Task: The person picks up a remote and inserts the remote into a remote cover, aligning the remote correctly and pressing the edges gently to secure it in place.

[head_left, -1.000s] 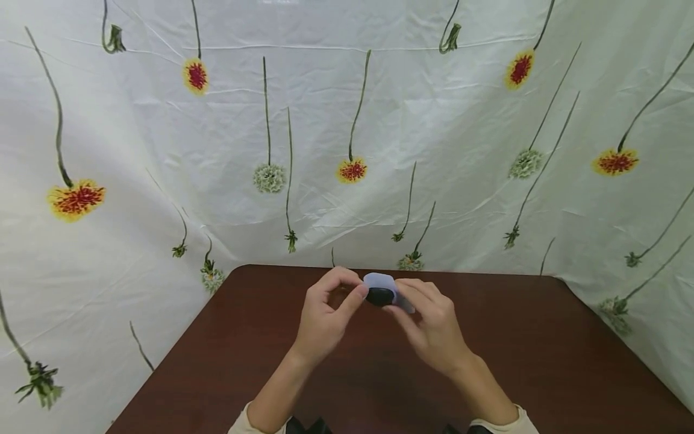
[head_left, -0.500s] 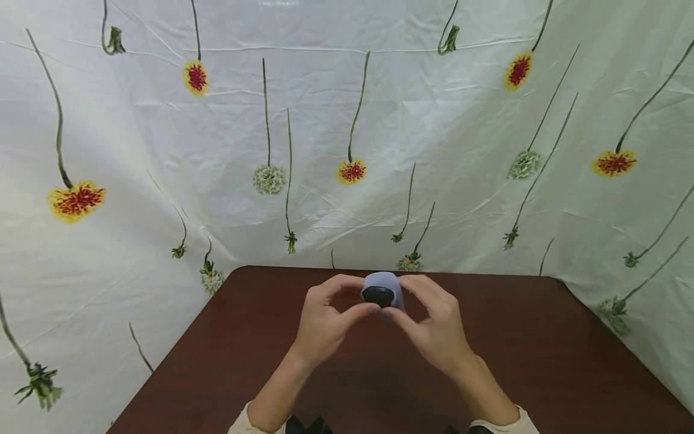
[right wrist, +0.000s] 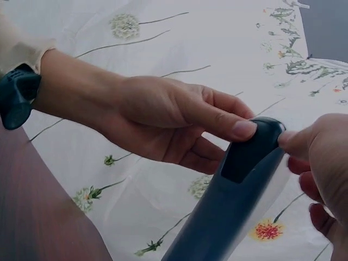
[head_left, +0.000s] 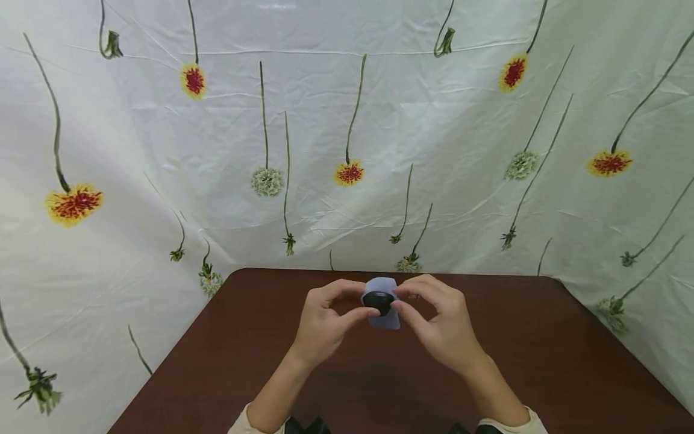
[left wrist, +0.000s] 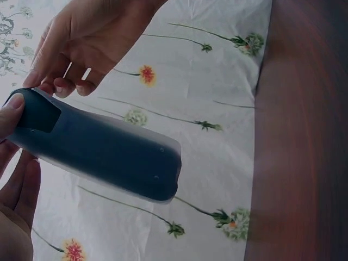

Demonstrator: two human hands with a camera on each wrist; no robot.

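Note:
A long, rounded blue case (head_left: 386, 320) with a translucent-looking skin and a black cap (head_left: 378, 301) is held up above the table between both hands. My left hand (head_left: 320, 325) grips the capped end, its thumb (right wrist: 244, 129) lying on the cap's face. On the other side, my right hand (head_left: 446, 325) has thumb and index finger pinched at the cap's right edge. The left wrist view shows the blue body (left wrist: 109, 149) stretching away from the cap, with small dots near its far end. The right hand's other fingers (left wrist: 76, 81) hang loosely curled beside the case.
Beneath the hands is a dark reddish-brown table (head_left: 260, 374) with rounded far corners. A white cloth (head_left: 309, 199) printed with flowers hangs behind it and along both sides. Dark straps (right wrist: 19, 95) sit at the wrists beside cream sleeves (head_left: 246, 422).
The case has turned so its body now points downward under the cap. My right fingers have shifted from its side to the cap's edge, and my left thumb has moved under the cap.

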